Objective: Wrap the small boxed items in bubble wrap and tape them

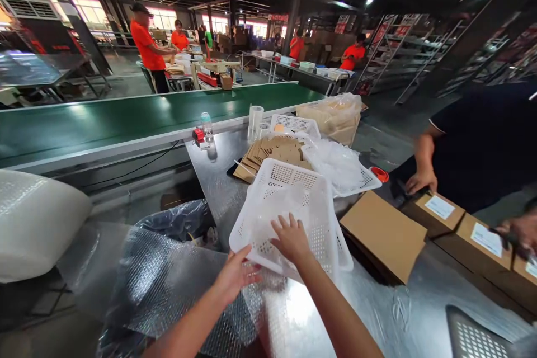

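A white perforated plastic basket [312, 179] sits in front of me on the metal table, overlapping another white basket [344, 246] beneath it. At its near left corner is my left hand [235, 278], thumb over the rim and fingers along the outside of the near wall. My right hand [292, 240] reaches inside with fingers spread, over clear plastic packaging [281, 201] lying in the basket; nothing is visibly gripped in it. Behind the basket lie flat brown cardboard pieces [279, 148]. To the right, another white basket [335, 165] holds clear plastic bags.
Bubble wrap [168, 268] runs from a large roll [37, 224] on the left. A green conveyor [159, 109] crosses behind the metal table [210, 173]. A cardboard stack [384, 229] stands right, near labelled boxes [440, 207] handled by a co-worker in dark clothing [482, 145].
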`<state>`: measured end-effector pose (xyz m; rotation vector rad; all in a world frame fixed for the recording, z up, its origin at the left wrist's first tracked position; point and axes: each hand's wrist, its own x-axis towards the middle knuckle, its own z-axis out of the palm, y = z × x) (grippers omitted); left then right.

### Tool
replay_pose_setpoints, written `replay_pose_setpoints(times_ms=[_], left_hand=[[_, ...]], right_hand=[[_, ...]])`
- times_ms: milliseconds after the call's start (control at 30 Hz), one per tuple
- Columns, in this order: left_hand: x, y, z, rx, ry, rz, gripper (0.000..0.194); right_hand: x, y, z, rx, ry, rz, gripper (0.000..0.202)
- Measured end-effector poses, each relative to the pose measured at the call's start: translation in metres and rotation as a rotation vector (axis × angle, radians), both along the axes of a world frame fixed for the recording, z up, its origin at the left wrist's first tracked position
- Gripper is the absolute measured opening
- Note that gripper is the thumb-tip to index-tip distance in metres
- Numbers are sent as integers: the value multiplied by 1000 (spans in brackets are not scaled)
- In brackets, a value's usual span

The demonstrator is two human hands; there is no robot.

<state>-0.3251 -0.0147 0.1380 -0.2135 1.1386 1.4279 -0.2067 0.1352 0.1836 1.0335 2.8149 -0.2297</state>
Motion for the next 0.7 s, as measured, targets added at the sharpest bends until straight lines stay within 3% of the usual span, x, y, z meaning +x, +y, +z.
replay_pose_setpoints(times_ms=[100, 167, 233, 367, 533, 700], left_hand=[[16, 1, -7, -9, -172, -67, 38], [25, 5, -6, -3, -265, -147, 34], [31, 12, -1, 15, -283, -174, 29], [29, 27, 12, -1, -188, -71, 13], [22, 41, 12, -51, -184, -33, 20], [11, 43, 18, -62, -65, -61, 22]], right_hand=[[0, -3, -15, -169, -66, 35, 36], [-2, -6, -18, -240, 74, 85, 36], [-5, -10, -14, -265, 312, 134, 34], [1, -22, 8, -183, 661, 103, 28], [50, -41, 32, -61, 992, -109, 24], [124, -63, 28, 34, 1056, -467, 30]])
